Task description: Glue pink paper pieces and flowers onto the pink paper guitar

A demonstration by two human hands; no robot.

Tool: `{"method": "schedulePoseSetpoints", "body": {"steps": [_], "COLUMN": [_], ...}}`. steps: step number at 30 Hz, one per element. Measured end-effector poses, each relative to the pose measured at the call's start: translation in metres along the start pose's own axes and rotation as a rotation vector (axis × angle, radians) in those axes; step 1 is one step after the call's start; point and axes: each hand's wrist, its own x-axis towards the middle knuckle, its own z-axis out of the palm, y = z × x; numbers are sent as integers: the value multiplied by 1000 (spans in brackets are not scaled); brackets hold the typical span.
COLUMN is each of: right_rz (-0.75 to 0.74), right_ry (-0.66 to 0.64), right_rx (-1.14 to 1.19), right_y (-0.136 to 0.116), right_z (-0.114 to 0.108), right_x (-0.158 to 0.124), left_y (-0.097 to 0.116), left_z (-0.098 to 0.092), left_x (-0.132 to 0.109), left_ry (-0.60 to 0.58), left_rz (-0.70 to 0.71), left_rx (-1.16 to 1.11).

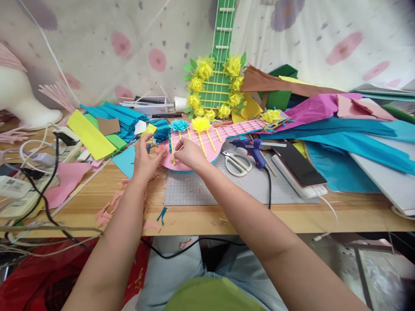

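Observation:
A pink paper guitar [212,144] with blue edging, yellow cross strips and white strings lies on the table. A blue paper flower [179,125] and a yellow paper flower [201,124] sit along its upper edge. At its left end, the thumb of my left hand [145,157] touches a small pink paper flower [161,150]; the other fingers are spread apart. My right hand [188,153] is over the guitar's body with fingertips pinched together. A thin pale line shows at that pinch, too small to name.
Behind stands a green paper guitar [223,52] ringed with yellow flowers. To the right lie scissors [237,164], a blue glue gun [253,149], a phone [300,162] and crepe paper [350,134]. Pink scraps [106,211] litter the table; cables [43,185] tangle at left. A grey cutting mat [191,194] lies underneath.

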Motion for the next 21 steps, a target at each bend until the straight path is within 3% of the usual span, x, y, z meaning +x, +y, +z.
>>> {"method": "schedulePoseSetpoints", "body": {"steps": [10,21], "right_rz": [0,22], "right_ry": [67,88], "right_rx": [-50,-60], "right_y": [-1,-4], "right_z": [24,26], "right_x": [2,4], "left_y": [-2,2], "left_z": [5,6], "left_x": [0,-2], "left_ry": [25,32], "left_rz": [18,0], "left_rx": [-71,-86]}}
